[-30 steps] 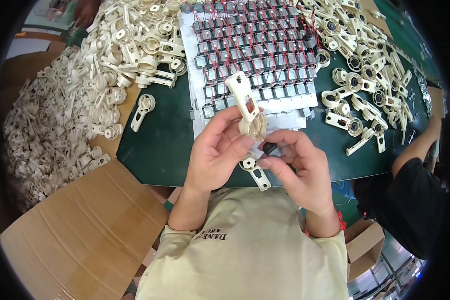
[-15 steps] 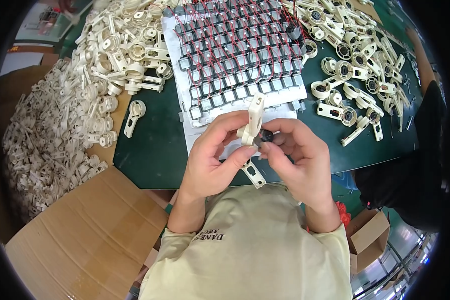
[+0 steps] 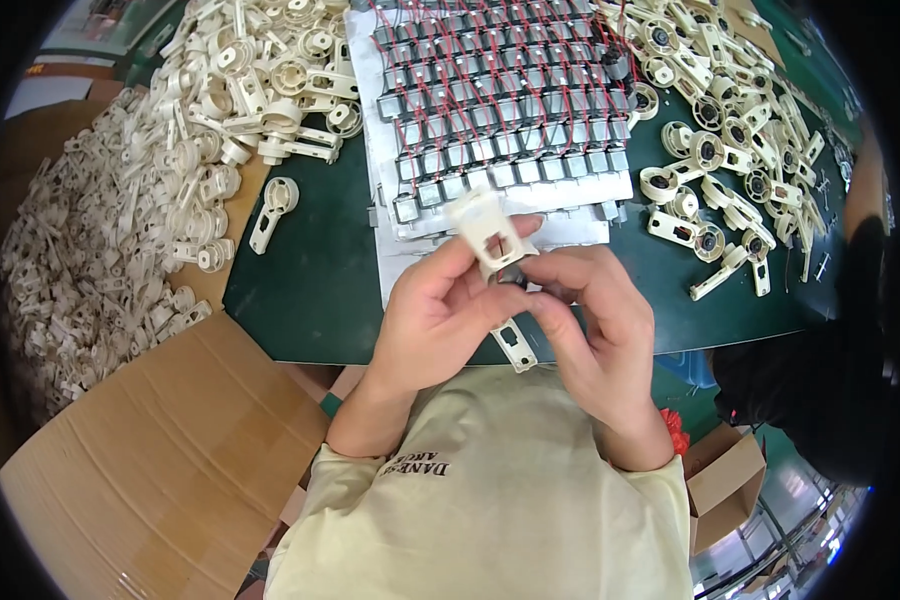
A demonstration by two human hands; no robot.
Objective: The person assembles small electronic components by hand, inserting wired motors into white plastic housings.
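A cream plastic housing (image 3: 482, 230) with a rectangular cut-out is tilted up between my hands. My left hand (image 3: 425, 320) is closed around it from the left. At the housing's lower end, the fingers of my right hand (image 3: 600, 325) pinch a small dark part (image 3: 511, 275), mostly covered by fingertips. The tips of both thumbs meet there, so I cannot tell how far the dark part sits inside the housing. Under my hands, another cream housing (image 3: 515, 347) lies at the table's front edge.
Rows of small square metal-faced motors (image 3: 510, 110) with red wires cover a white board ahead. Loose cream housings (image 3: 270, 90) heap at the left; housings with dark round parts (image 3: 710, 150) lie right. A cardboard box (image 3: 170, 450) stands front left. Someone's arm (image 3: 865, 190) is at the right.
The housing has turned from edge-on to show its broad cut-out face. The dark part has moved left against the housing's lower end, and my right fingers have come closer to my left.
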